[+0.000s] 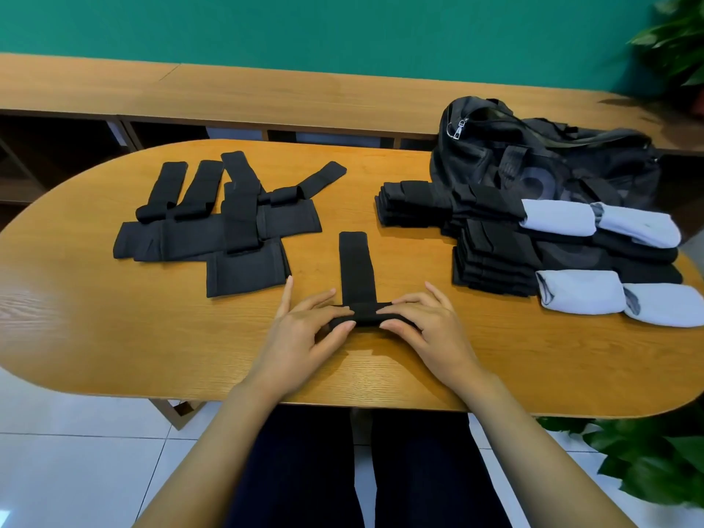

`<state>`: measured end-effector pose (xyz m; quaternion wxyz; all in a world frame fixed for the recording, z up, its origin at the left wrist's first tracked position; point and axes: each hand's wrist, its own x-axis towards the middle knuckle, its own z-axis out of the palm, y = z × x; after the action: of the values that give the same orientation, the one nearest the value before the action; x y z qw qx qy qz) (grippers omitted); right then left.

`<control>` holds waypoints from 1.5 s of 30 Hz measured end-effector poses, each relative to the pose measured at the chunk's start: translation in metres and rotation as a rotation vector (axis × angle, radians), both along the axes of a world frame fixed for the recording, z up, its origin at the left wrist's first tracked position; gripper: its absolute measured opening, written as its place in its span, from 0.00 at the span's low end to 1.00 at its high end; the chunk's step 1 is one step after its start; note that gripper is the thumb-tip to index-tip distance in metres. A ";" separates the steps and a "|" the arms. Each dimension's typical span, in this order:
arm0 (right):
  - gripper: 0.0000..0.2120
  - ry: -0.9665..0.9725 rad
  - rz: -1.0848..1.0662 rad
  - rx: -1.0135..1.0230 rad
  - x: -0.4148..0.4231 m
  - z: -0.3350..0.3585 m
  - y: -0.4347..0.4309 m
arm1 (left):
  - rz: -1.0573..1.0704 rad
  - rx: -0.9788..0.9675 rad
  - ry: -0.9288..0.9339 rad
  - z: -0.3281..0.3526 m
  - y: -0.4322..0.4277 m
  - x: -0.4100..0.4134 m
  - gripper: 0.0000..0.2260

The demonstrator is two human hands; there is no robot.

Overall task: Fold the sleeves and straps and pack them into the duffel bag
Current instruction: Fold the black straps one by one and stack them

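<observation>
Pinching a rolled black strap at centre frame, left hand and right hand grip its near end; its long axis runs toward the frame's top.

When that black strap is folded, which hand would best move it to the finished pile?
Probably the right hand. Both hands pinch the black fabric strap, but the folded black stacks and black duffel bag lie to its right; the left hand would have to cross over.

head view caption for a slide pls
Left hand and right hand pinch a black strap on the table; folded stacks lie before the duffel bag.
</observation>
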<state>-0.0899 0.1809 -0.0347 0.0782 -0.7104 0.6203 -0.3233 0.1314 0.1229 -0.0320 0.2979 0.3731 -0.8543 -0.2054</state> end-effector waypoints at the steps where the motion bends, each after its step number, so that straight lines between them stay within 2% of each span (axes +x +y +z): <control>1: 0.26 -0.026 -0.009 -0.004 0.000 0.000 0.002 | 0.011 0.014 0.029 0.001 0.002 -0.001 0.25; 4: 0.21 -0.084 -0.016 -0.034 0.003 0.002 0.003 | 0.060 0.030 0.107 0.001 0.006 -0.005 0.23; 8: 0.18 -0.198 -0.055 -0.055 0.009 0.008 0.001 | 0.144 0.104 0.198 -0.001 0.005 -0.008 0.28; 14: 0.10 -0.375 -0.112 0.019 0.018 0.013 -0.013 | 0.227 0.171 0.266 0.005 -0.006 -0.016 0.26; 17: 0.07 -0.421 -0.153 0.065 0.018 0.014 -0.021 | 0.260 0.185 0.257 0.006 -0.015 -0.019 0.18; 19: 0.08 -0.398 -0.188 0.079 0.017 0.011 -0.027 | 0.279 0.197 0.229 0.006 -0.020 -0.022 0.14; 23: 0.20 -0.341 -0.240 0.135 0.012 0.001 -0.037 | 0.293 0.183 0.113 0.007 -0.025 -0.026 0.09; 25: 0.21 -0.310 -0.254 0.155 0.011 -0.001 -0.039 | 0.226 0.195 0.053 0.005 -0.026 -0.027 0.14; 30: 0.14 -0.158 -0.226 0.161 0.008 -0.003 -0.038 | 0.051 0.201 -0.173 0.000 -0.027 -0.030 0.20; 32: 0.18 -0.080 -0.243 0.154 0.009 -0.001 -0.036 | 0.055 0.174 -0.225 0.001 -0.026 -0.030 0.20; 35: 0.29 0.105 -0.197 0.113 0.011 0.006 -0.028 | 0.049 0.141 -0.236 0.002 -0.023 -0.030 0.21; 37: 0.33 0.228 -0.107 0.158 0.013 0.011 -0.019 | 0.051 0.132 -0.227 0.002 -0.022 -0.030 0.21; 41: 0.35 0.390 0.009 0.256 0.016 0.005 0.001 | 0.085 0.097 -0.202 0.002 -0.020 -0.031 0.20; 45: 0.34 0.411 0.013 0.275 0.012 0.003 0.010 | 0.082 0.053 -0.197 0.000 -0.017 -0.029 0.20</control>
<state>-0.0775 0.1909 -0.0315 0.0484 -0.7477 0.6569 -0.0839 0.1022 0.1058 -0.0322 0.2109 0.4337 -0.8578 -0.1779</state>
